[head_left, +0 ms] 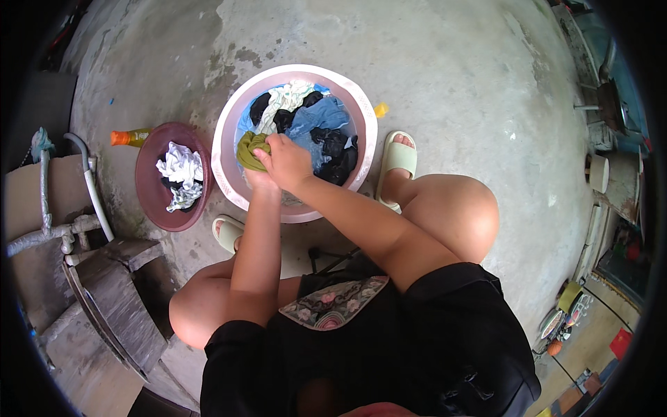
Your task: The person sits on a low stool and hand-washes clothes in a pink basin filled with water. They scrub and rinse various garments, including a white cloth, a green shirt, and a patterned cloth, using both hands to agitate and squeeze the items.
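My left hand (pixel 259 178) and my right hand (pixel 287 160) are both closed on a bunched olive-green cloth (pixel 252 151). They hold it over the left part of a large pink plastic washtub (pixel 367 127). Water fills the tub along with soaking laundry. Inside are a blue denim-like garment (pixel 320 117), a white striped cloth (pixel 287 99) and several black garments (pixel 336 161). The palm of my left hand is partly hidden by my right hand and the cloth.
A maroon basin (pixel 146 193) with white and dark clothes (pixel 181 167) stands left of the tub. Behind it lies a yellow bottle with an orange cap (pixel 122 137). Pipes (pixel 91 182) and a wooden board (pixel 117 297) line the left. A yellow object (pixel 381 109) rests right of the tub.
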Motion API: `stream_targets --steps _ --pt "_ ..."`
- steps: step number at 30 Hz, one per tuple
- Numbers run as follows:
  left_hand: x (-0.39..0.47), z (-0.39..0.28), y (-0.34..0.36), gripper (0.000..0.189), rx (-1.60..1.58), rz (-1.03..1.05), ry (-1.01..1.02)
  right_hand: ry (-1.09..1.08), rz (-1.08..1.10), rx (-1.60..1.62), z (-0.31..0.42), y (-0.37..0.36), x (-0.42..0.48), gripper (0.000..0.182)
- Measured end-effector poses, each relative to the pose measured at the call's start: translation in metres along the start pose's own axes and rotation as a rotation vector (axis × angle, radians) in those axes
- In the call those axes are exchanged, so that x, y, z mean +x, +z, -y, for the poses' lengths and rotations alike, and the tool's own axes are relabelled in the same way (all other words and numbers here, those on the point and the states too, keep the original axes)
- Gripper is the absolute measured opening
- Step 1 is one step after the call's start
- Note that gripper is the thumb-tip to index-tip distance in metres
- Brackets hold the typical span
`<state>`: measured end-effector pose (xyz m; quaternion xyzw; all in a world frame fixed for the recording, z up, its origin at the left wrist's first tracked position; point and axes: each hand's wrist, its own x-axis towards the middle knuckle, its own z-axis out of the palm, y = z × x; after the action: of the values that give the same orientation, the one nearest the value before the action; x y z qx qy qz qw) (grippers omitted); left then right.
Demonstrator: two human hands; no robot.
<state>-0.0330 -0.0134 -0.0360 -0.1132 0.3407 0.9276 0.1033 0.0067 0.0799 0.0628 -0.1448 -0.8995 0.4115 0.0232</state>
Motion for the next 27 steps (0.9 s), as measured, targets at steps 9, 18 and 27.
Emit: stream_targets --steps 9,18,27 --pt "-0.009 0.004 0.023 0.043 -0.46 0.152 -0.335 -0.118 0.434 -0.505 0.017 -0.038 0.028 0.032" --pt "-0.007 -0.021 0.022 0.052 -0.491 0.079 -0.29 -0.566 1.074 -1.328 0.17 -0.176 -0.014 0.04" --pt "-0.018 -0.046 0.055 0.056 -0.429 0.137 -0.255 -0.796 0.786 -1.275 0.209 -0.207 -0.077 0.041"
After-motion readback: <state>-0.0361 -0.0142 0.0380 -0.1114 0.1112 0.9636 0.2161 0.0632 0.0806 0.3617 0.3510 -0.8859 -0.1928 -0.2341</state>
